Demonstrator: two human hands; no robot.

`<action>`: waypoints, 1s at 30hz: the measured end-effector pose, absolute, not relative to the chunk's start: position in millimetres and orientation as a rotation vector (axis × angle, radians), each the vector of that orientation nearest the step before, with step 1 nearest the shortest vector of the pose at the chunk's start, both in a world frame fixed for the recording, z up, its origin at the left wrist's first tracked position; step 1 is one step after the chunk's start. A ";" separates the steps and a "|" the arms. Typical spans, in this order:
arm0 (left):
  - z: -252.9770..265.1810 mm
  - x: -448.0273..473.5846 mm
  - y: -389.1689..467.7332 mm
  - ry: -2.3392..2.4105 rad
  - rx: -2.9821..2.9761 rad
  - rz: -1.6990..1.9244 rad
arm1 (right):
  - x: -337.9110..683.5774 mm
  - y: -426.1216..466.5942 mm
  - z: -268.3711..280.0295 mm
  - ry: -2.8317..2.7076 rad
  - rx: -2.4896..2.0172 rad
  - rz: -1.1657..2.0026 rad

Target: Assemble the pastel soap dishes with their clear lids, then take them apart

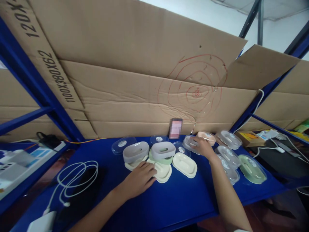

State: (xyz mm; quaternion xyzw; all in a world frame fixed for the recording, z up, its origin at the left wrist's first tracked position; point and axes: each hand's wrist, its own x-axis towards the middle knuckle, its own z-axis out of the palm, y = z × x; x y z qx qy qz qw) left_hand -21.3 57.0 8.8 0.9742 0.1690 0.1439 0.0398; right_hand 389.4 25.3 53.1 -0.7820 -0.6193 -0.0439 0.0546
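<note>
My left hand (141, 178) is at the left end of a cream soap-dish-shaped tray (164, 173), its fingers closed on the edge. My right hand (204, 148) reaches to the back right, with its fingers round the rim of a clear plastic lid (190, 144). Between the hands lies another cream tray (184, 165). A grey oval ring-shaped part (163, 149) sits on a green tray (161, 159). A second grey part (135, 152) rests on a cream piece (130, 166) partly hidden by my left hand. The right fingertips are partly blurred.
Clear lids with round stickers (124, 145) lie at the back. Several lidded containers stand at right, one green (252, 169), one peach (206, 138). A phone (176, 128) leans on the cardboard wall (125, 93). A coiled white cable (77, 174) lies at left on the blue table (183, 199).
</note>
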 end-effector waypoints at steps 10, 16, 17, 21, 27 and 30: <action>14.0 -22.9 55.0 0.514 2.975 0.463 | 351.7 25.8 41.6 -1.861 -2.496 -0.082; 12.9 -23.2 54.4 0.511 2.991 0.456 | 349.9 26.0 39.5 -1.894 -2.585 -0.045; 12.4 -23.3 54.4 0.508 2.992 0.467 | 351.2 26.1 41.2 -1.900 -2.588 -0.038; 12.8 -23.3 53.7 0.495 3.003 0.458 | 354.8 24.9 47.6 -1.914 -2.580 -0.014; 14.4 -23.5 53.4 0.519 2.992 0.394 | 352.1 21.6 52.5 -1.892 -2.528 -0.061; 13.8 -23.6 53.6 0.524 2.996 0.382 | 354.1 19.3 55.8 -1.910 -2.456 -0.067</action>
